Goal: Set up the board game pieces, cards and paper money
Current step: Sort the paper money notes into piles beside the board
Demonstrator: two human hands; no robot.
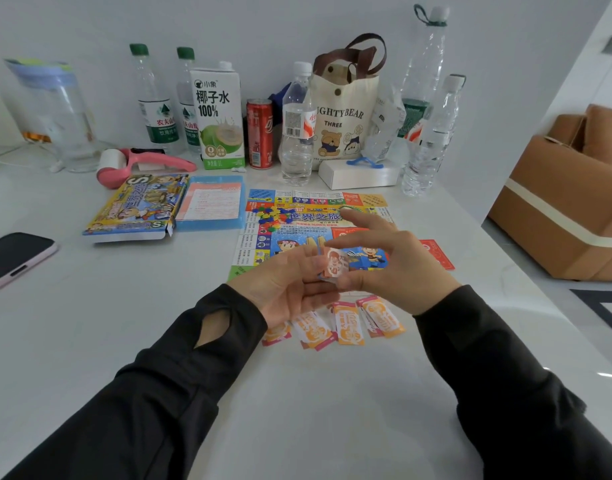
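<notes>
Left hand (pixel 290 289) and right hand (pixel 391 271) pinch a card stack (pixel 334 266) over the board's (pixel 318 202) near edge; slipping cards could muddle the piles (pixel 346 327) below.

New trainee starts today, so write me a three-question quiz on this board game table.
1. True or false: the coloured pieces lie heaped on the game board.
2. What stands just right of the coconut water carton? A) red can B) phone C) tote bag
3. Fill in: the left hand and right hand together hold a small orange ____.
Key: 1 true; 2 A; 3 card.
</notes>
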